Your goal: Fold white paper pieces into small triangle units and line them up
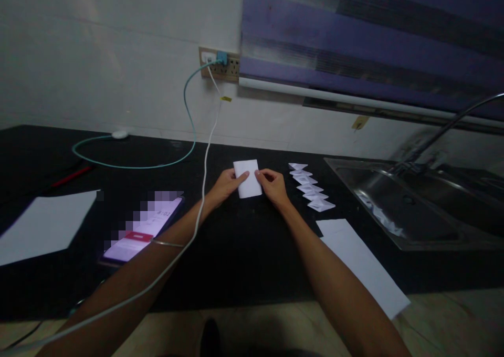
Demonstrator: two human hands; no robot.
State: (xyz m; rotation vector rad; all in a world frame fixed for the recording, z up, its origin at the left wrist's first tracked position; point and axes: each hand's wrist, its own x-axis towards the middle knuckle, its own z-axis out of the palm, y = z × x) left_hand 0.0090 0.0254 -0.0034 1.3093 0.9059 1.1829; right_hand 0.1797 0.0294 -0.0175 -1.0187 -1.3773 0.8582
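A small white paper rectangle (248,178) lies on the black counter (244,262) in front of me. My left hand (227,185) pinches its left edge, index finger pressed on top. My right hand (272,186) grips the right edge with curled fingers. Just right of my right hand runs a row of several folded white paper pieces (311,188).
A lit phone (144,230) lies by my left forearm, with a white cable (205,189) crossing it to a wall socket (219,63). White sheets lie at left (43,223) and right (362,265). A steel sink (409,205) with a tap sits at right. A teal cable (129,164) loops at back left.
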